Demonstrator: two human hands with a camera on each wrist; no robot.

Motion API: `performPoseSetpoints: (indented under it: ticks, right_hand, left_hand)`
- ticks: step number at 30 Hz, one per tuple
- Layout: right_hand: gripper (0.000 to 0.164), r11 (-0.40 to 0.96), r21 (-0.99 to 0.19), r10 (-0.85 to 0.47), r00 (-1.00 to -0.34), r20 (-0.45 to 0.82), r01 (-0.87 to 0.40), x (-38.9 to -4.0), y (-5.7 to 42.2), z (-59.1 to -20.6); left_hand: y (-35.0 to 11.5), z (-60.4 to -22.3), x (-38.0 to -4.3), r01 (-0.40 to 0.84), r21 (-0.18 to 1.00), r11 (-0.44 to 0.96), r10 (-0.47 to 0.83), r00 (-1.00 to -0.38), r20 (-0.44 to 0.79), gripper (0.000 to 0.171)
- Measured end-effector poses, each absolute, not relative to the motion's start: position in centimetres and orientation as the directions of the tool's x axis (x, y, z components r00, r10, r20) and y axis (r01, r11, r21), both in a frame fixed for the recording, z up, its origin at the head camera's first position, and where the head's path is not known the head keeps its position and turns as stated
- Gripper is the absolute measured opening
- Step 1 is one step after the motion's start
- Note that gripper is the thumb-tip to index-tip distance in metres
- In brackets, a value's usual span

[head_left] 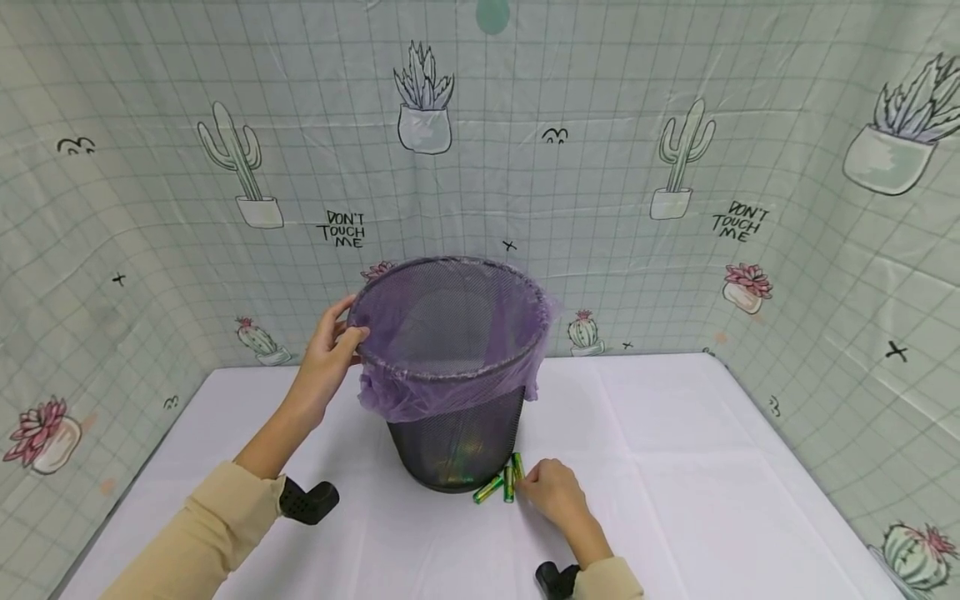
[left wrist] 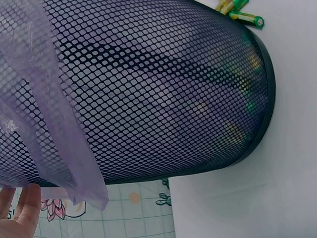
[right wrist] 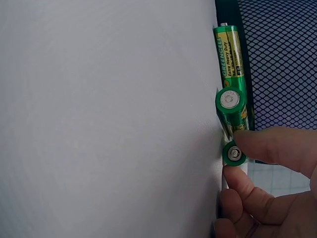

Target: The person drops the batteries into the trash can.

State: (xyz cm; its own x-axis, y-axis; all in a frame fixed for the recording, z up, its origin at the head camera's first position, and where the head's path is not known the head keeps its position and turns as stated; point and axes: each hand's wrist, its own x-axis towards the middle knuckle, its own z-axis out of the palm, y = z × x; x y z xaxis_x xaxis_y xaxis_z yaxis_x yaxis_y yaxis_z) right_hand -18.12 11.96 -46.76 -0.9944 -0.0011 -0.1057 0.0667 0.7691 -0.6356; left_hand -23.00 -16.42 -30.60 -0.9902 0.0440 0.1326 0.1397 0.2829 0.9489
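Observation:
A black mesh wastebasket (head_left: 408,446) stands upright on the table, lined with a thin purple bag (head_left: 427,400) folded over its rim. My left hand (head_left: 322,358) grips the rim at the left, thumb over the bag's edge. Greenish-yellow shapes show faintly through the mesh near the bottom. Beside the base, at the right front, lie three green and gold batteries (head_left: 487,489). My right hand (head_left: 558,496) pinches one battery (right wrist: 234,154) between thumb and index finger in the right wrist view; the other two, including a labelled battery (right wrist: 231,54), lie just beyond it.
A white cloth (head_left: 637,450) covers the table. Behind it and along both sides hangs a grid-patterned curtain (head_left: 480,183) printed with potted cacti. Black devices, such as the left wrist camera (head_left: 309,502), are worn at both cuffs.

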Motion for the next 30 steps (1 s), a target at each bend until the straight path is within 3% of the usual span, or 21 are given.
performPoseSetpoints:
  ticks: [19, 30]
  right_hand:
    - [0.016, 0.786, -0.613, 0.031, -0.995, -0.095, 0.083, -18.19, 11.99, -46.88]
    - [0.012, 0.723, -0.690, 0.017, -0.999, -0.045, 0.044, -17.80, 12.56, -46.66]
  left_hand:
    - [-16.39, -30.64, -22.95, 0.142, 0.951, 0.275, 0.044, -0.990, 0.135, 0.060]
    - [-16.42, -30.68, -22.95, 0.144, 0.950, 0.276, 0.040, -0.990, 0.139, 0.059]
